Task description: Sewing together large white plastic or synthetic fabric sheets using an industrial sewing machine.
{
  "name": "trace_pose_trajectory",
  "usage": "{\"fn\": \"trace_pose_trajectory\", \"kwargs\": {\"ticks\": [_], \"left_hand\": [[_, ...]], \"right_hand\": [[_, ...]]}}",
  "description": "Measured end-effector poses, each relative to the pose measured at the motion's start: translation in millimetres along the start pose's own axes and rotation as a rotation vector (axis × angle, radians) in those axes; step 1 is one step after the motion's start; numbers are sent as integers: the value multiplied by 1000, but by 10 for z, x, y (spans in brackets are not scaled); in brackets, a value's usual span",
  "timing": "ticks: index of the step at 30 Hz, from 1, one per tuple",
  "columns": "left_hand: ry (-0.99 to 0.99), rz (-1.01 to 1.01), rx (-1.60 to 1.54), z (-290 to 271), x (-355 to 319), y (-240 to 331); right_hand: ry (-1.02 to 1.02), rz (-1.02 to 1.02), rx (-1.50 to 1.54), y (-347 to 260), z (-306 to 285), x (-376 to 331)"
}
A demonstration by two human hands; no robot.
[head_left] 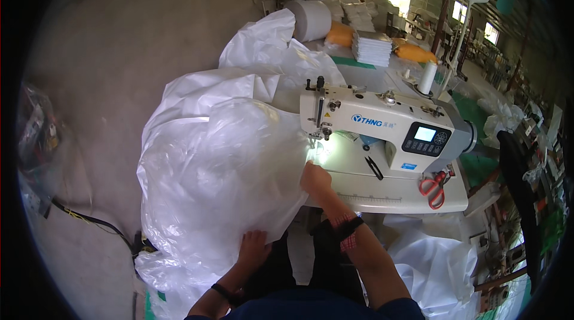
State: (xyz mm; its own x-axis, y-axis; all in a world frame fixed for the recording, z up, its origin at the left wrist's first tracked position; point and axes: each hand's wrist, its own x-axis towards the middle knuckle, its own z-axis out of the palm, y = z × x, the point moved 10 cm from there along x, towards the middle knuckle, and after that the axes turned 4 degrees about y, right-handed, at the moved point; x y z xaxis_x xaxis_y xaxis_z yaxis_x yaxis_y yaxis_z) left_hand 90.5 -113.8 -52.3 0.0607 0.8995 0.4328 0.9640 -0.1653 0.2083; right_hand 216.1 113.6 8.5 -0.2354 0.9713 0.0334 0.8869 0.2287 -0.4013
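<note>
A large, billowing white plastic bag or sheet (221,164) spreads left of a white sewing machine (371,114), with one edge running to the lit needle area. Just in front of the needle, my right hand (315,179) is closed on that edge; its fingertips are partly hidden. My left hand (254,249) lies on the lower part of the plastic, nearest to me, with its fingers stretched over the surface. Black thread snips (374,167) rest on the machine bed, and red-handled scissors (433,191) lie at its right end.
A white thread cone (427,78) stands behind the machine. Farther back are a big white roll (309,20), a stack of folded white sheets (371,49) and orange bundles (415,53). More white material (427,269) hangs below the table at right. A black cable (98,221) crosses the floor at left.
</note>
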Motion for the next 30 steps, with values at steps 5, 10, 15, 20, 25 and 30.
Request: {"fn": "trace_pose_trajectory", "kwargs": {"ticks": [5,10,15,20,25,30], "left_hand": [[-26,-25,4,124,28,-214],[14,350,-46,-1266,388,709],[-47,319,-116,-1349,545,551],[292,-82,-224,-1288,1065,-698],[-160,-362,314,-498,1344,-1770],[-268,-464,272,-390,1648,-2290]], "right_hand": [[-13,116,75,45,-32,118],[53,137,424,354,143,-73],[-446,259,1181,104,604,-1004],[-387,314,1675,123,557,-1816],[-1116,321,1255,-216,863,-2851],[-1271,-135,806,-84,1323,-3031]]}}
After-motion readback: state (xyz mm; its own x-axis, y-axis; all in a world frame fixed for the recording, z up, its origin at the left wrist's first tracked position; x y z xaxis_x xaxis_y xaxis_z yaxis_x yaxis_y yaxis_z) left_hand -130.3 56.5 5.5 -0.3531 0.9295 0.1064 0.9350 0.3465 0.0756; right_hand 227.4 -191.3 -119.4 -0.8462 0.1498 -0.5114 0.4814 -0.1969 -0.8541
